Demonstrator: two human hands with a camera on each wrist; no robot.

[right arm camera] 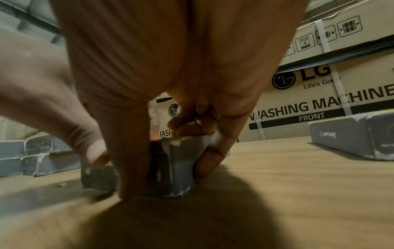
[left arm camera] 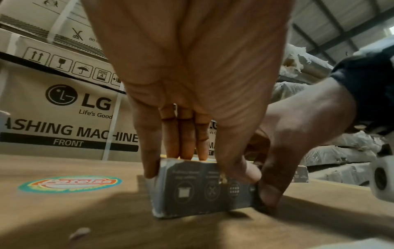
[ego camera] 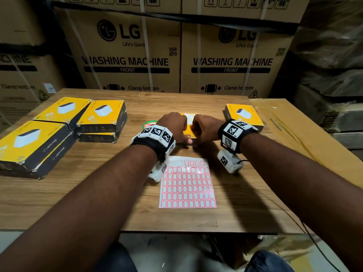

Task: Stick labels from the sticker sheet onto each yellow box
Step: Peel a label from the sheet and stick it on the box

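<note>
A yellow box (ego camera: 190, 128) with dark grey sides lies flat at the table's centre, mostly hidden under both hands. My left hand (ego camera: 177, 130) grips its left part; in the left wrist view three fingers (left arm camera: 185, 138) lie on top while thumb and little finger reach down the grey side (left arm camera: 192, 192). My right hand (ego camera: 203, 132) grips the right corner (right arm camera: 179, 168), its thumb (right arm camera: 130, 168) down the front. The sticker sheet (ego camera: 187, 187), white with red-framed labels, lies flat just near of the hands. I cannot see a label on the held box.
Several more yellow boxes sit at the left (ego camera: 32, 142) (ego camera: 102, 115), some stacked, and one at the right (ego camera: 243, 115). A round coloured sticker (ego camera: 148, 124) marks the table (ego camera: 78, 193). Brown cardboard (ego camera: 288, 130) covers the right edge. Big LG cartons (ego camera: 125, 61) wall the back.
</note>
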